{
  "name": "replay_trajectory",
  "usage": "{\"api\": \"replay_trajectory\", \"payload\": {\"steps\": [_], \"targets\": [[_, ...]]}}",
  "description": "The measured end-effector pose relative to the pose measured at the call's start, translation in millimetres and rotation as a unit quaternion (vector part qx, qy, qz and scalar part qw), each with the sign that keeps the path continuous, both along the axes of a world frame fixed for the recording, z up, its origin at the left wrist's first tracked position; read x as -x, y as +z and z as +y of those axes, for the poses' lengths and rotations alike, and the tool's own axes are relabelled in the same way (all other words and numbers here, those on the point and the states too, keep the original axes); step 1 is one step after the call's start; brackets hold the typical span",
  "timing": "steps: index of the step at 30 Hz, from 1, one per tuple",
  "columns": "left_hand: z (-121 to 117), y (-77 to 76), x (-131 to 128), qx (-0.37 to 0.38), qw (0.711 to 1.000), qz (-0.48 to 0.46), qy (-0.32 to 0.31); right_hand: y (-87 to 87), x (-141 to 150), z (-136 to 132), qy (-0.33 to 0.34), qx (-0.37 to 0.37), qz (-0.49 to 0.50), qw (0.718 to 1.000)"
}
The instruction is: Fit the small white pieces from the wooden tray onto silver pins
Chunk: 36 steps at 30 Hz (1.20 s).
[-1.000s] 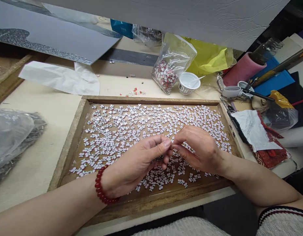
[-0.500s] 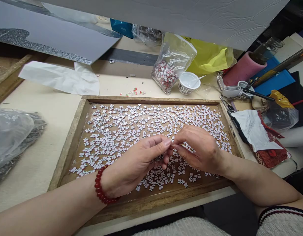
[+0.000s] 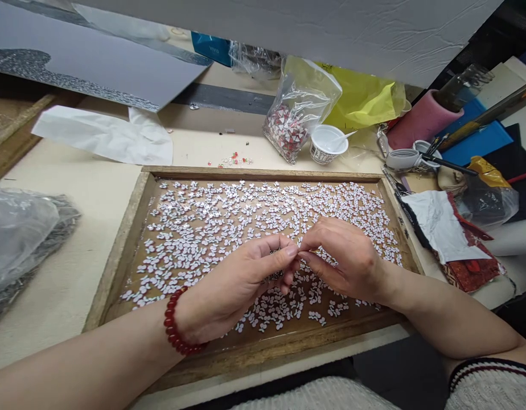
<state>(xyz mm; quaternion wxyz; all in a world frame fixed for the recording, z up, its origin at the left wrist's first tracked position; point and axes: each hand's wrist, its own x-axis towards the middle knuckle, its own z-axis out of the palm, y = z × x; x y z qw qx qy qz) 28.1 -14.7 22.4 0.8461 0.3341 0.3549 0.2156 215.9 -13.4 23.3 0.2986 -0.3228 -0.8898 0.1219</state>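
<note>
Over the tray, my left hand (image 3: pixel 255 267) is curled, its palm cupping a small clump of thin metal pins (image 3: pixel 275 276), partly hidden by the thumb. My right hand (image 3: pixel 346 256) pinches with thumb and forefinger right at the left thumb's tip; whatever lies between those fingertips is too small to make out. Below both hands, a shallow wooden-framed tray (image 3: pixel 137 219) holds many small pale, cherry-shaped pieces (image 3: pixel 203 216) spread over its brown base.
A clear bag of pins (image 3: pixel 28 239) lies at the left. Behind the tray are white paper (image 3: pixel 105 136), a bag of red-and-white pieces (image 3: pixel 288 128) and a white cup (image 3: pixel 328 145). At the right sit a pink roll (image 3: pixel 423 121) and a red cloth (image 3: pixel 472 273).
</note>
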Motion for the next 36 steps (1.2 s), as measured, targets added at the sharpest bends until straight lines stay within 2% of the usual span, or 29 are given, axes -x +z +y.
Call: {"api": "replay_trajectory", "payload": {"steps": [36], "targets": [[-0.7,1.5,0.3,0.003,1.000,0.017,0.000,-1.8,-0.4,-0.5,-0.002,-0.002,-0.024,1.000]]}}
